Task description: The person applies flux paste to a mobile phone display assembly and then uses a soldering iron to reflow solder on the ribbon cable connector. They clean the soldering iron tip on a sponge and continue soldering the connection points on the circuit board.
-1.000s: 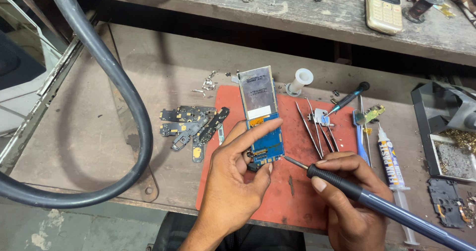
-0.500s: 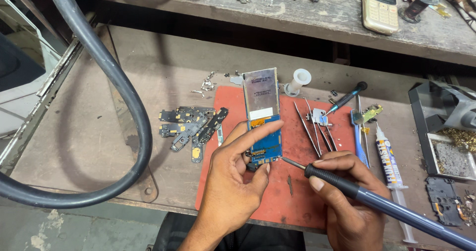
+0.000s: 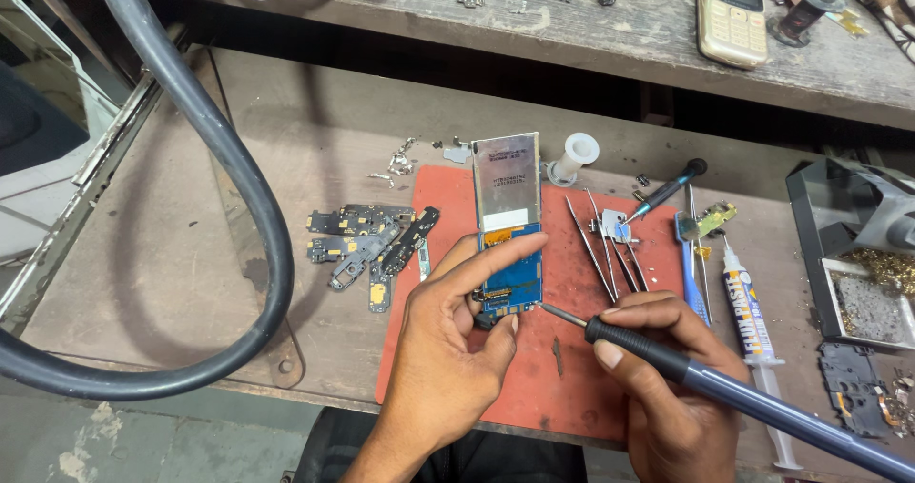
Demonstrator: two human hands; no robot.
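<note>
- The left hand (image 3: 448, 349) pinches a small blue circuit board (image 3: 512, 268) with a silver display panel at its top, thumb below and forefinger across the face, so the board's lower edge sits steady on the red mat (image 3: 448, 206)
- The right hand (image 3: 667, 397) is closed around a soldering iron (image 3: 724, 388) in a pen-like grip, low on the black collar for fine control; its tip meets the board's lower right corner
- The board lies over the mat, near its middle, probably so heat and solder stay off the tabletop (image 3: 143, 254)
- Tweezers (image 3: 596, 245) and a small screwdriver (image 3: 667, 187) lie just right of the board, within easy reach of the right hand
- A syringe of paste (image 3: 753, 330) lies beside the right hand, and a white spool (image 3: 577, 154) stands at the mat's far edge
- Loose dark board parts (image 3: 367, 240) sit in a heap left of the mat, apart from the work
- A thick grey hose (image 3: 229, 168) loops across the left side
</note>
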